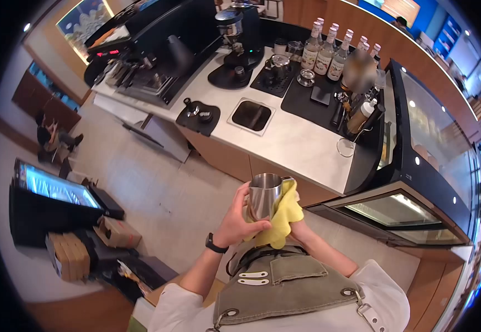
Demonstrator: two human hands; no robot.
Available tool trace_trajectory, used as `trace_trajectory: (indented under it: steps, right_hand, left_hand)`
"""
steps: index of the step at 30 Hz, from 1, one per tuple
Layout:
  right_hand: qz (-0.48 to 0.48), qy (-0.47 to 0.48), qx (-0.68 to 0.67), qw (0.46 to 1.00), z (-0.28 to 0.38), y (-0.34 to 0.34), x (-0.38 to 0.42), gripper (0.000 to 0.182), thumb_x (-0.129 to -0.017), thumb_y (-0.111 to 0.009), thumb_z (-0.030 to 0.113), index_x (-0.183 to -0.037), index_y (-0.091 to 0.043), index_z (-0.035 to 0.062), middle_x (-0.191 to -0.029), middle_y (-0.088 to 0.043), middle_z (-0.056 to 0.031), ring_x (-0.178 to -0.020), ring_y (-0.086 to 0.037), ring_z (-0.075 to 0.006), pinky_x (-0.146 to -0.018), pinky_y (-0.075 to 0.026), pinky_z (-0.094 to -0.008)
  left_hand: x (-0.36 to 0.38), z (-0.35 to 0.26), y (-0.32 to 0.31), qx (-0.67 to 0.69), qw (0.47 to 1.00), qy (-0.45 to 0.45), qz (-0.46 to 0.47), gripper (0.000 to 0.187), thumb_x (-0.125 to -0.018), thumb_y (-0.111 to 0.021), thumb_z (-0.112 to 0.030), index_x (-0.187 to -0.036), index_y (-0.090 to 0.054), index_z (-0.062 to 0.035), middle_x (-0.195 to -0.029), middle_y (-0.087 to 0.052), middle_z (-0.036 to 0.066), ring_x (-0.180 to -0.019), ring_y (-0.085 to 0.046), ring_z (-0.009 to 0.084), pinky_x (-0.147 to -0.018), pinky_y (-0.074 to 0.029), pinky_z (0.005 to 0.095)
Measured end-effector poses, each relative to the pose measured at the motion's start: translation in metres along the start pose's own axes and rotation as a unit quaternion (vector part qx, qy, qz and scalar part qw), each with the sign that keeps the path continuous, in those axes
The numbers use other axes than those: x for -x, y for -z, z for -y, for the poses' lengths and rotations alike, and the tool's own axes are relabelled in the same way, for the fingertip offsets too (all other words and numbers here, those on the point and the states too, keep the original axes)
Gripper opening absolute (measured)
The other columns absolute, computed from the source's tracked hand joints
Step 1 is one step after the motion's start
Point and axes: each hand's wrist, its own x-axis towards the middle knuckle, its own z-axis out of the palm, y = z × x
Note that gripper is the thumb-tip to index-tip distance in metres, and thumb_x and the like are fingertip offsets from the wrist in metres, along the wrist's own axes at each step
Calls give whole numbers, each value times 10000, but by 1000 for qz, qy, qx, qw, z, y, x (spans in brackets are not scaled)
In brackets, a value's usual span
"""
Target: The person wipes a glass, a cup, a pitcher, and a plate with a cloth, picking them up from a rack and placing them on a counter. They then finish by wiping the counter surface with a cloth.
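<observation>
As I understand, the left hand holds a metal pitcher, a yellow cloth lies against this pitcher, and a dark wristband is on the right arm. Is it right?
Not entirely: the head view shows the dark wristband on the left arm. The left hand does hold the metal pitcher, with the yellow cloth against it.

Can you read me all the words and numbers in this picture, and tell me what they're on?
None can be read for sure.
Bottle labels: printing too small to read.
Red display on the black machine: glowing marks, too blurred to read.
Black display case: tiny pale marks, too small.
Blue panel at the far back: too blurred.
Metal pitcher and yellow cloth: no writing visible.
</observation>
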Motion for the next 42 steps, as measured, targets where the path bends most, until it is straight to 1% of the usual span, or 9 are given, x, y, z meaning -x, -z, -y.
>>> trace_trajectory:
  steps: [5, 10, 11, 14, 15, 19, 22, 27, 42]
  right_hand:
    - [-81, 107, -15, 991, 10, 39, -58, 592, -1029, -491, 499, -1441, -407, 83, -1352, -556, -97, -1187, -605, -224, -1006, -531, -399]
    - [8, 131, -78, 988, 76, 38, -107, 680, -1013, -438, 588, -1435, -438, 55, -1381, -559, -154, -1212, -600, -294, -999, -529, -443]
    - [52, 123, -120, 984, 86, 44, -115, 660, -1014, -453, 570, -1433, -438, 61, -1396, -545, -155, -1232, -585, -301, -1003, -524, -452]
    - [-14, 148, -118, 982, 109, 59, -132, 690, -1001, -455, 592, -1432, -448, 54, -1360, -577, -172, -1194, -606, -322, -1008, -511, -466]
    - [-41, 154, -119, 980, 112, 59, -133, 700, -996, -456, 600, -1432, -452, 52, -1348, -587, -177, -1182, -613, -329, -1010, -506, -470]
    - [-54, 233, -29, 971, 124, 72, -132, 699, -998, -475, 584, -1437, -437, 42, -1357, -576, -157, -1184, -612, -289, -1003, -512, -444]
    - [-201, 289, 0, 936, 116, 70, -131, 719, -994, -436, 626, -1373, -496, 17, -1249, -629, -175, -1080, -645, -287, -930, -531, -433]
    - [-272, 347, -48, 896, 97, 46, -140, 690, -1002, -435, 611, -1362, -503, 27, -1233, -643, -173, -1061, -654, -297, -912, -545, -455]
    - [-315, 407, -108, 850, 81, 19, -214, 675, -997, -442, 609, -1336, -520, 31, -1210, -643, -170, -1064, -644, -301, -906, -539, -457]
  left_hand:
    - [-95, 9, 30, -4, 991, -37, 125, 1024, -732, -891, -443, -1476, -348, 5, -1495, -366, 157, -1399, -388, 286, -1144, -356, 416]
    - [-202, 44, 50, 147, 977, -31, 152, 518, -1062, -468, -432, -1355, -531, -9, -1368, -547, 111, -1282, -511, 215, -1068, -424, 368]
    - [-230, 37, 57, 153, 980, 40, 120, 444, -1059, -495, -396, -1329, -561, -50, -1316, -585, 87, -1237, -541, 180, -1026, -444, 340]
    - [-333, 75, 74, 22, 1000, 1, 5, 308, -960, -694, -249, -1180, -634, -41, -943, -691, 5, -882, -620, 94, -813, -492, 262]
    - [-369, 95, 87, -42, 999, 28, 10, 334, -970, -685, -229, -1234, -609, -40, -1152, -654, 26, -987, -614, 88, -872, -499, 250]
    - [-490, 149, 102, -181, 977, -32, -110, 601, -831, -804, -235, -1309, -527, 2, -1253, -624, 163, -1114, -614, 271, -974, -485, 369]
    - [-540, 155, 102, -357, 924, -48, -128, 678, -781, -814, -261, -1335, -510, -16, -1326, -574, 185, -1251, -502, 351, -1075, -394, 441]
    - [-571, 169, 107, -482, 874, 48, -37, 756, -774, -796, -322, -1420, -470, -104, -1389, -518, 131, -1314, -408, 340, -1061, -334, 518]
    - [-558, 155, 116, -371, 928, -45, 2, 699, -769, -821, -347, -1335, -510, -78, -1290, -557, 136, -1248, -465, 343, -1067, -331, 488]
